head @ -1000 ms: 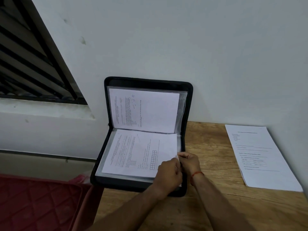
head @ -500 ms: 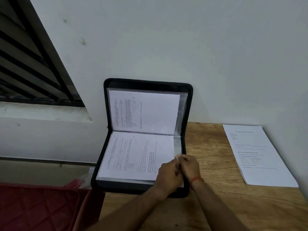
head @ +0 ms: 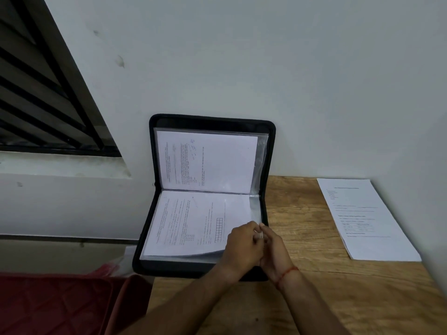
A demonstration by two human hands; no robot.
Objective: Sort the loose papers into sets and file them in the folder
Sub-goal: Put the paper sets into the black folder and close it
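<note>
Pinching of the open right edge of the clear sleeve is done by both hands together: the left hand and the right hand are held side by side with fingers curled, and a small piece of shiny plastic is caught between the fingertips; how many layers are held cannot be told. The black zip folder stands open, its lower half laid on the wooden table and its upper half leaned against the wall. One printed sheet is already lodged in the lower sleeve and another sheet in the upper one, while the stack of loose papers lies well apart on the right, close to the wall. Several risks can be judged from here. If the plastic layers are pulled too hard, the sleeve may be torn at its seam, or the sheet inside may be creased at its corner. If both layers are pinched as one, the pocket will not be opened and no further set can be slid in. The folder's left side appears to reach beyond the table edge, above the red quilted cushion, so by a push from the right it could be shifted off, or the upright half could be tipped forward
</note>
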